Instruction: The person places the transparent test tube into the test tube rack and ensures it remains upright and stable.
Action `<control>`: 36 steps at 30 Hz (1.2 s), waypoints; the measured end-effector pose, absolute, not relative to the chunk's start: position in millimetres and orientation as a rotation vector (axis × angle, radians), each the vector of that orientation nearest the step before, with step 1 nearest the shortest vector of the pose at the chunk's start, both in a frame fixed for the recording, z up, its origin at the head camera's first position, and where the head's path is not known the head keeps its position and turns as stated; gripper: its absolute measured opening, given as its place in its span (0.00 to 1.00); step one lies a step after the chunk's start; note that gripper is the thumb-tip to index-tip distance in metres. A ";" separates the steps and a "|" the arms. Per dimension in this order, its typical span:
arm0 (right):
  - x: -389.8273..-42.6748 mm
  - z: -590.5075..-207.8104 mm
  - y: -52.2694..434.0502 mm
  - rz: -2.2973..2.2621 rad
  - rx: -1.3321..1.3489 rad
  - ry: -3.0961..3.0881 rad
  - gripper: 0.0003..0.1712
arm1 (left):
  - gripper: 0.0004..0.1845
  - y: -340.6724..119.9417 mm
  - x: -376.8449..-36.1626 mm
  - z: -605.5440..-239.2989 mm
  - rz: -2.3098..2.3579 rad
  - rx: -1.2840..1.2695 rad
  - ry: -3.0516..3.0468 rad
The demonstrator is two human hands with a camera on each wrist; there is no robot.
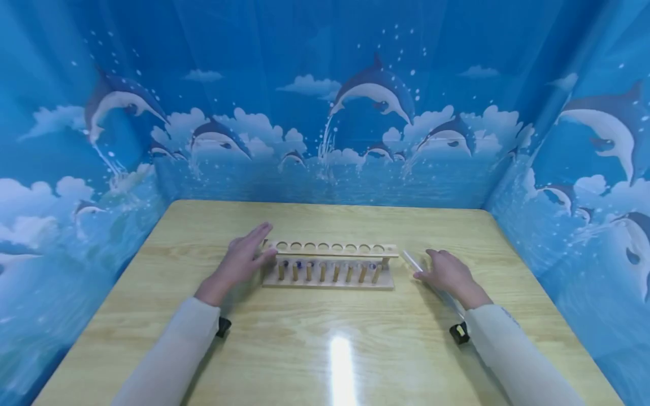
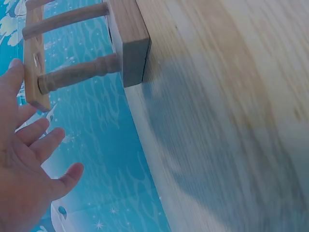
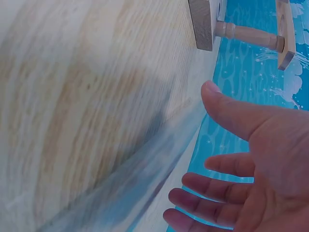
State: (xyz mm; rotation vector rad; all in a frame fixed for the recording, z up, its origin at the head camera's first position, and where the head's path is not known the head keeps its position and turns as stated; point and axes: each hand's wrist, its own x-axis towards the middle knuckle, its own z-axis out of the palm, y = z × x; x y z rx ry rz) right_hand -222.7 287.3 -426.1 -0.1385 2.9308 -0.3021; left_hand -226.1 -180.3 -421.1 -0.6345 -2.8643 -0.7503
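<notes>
A long wooden test-tube rack stands across the middle of the table, with a row of round holes on top and pegs below. My left hand is at the rack's left end, fingers straight and spread. In the left wrist view a fingertip is at the top plank, and the rack's base is close by. A clear glass tube lies on the table right of the rack. My right hand hovers over it with fingers spread, holding nothing. The tube looks blurred in the right wrist view.
The light wooden table is walled on three sides by a blue dolphin-print backdrop. Small coloured items sit among the rack's pegs. Black wrist cameras hang under both sleeves.
</notes>
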 end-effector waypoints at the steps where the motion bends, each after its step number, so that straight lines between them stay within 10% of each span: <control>1: -222.2 -426.3 287.3 -0.300 -0.139 2.931 0.48 | 0.36 -179.2 -226.4 -421.9 -0.739 -0.650 -2.847; 36: -225.1 -431.5 291.0 -0.327 -0.094 2.896 0.41 | 0.40 -140.1 -224.3 -434.6 -0.336 -0.746 -2.857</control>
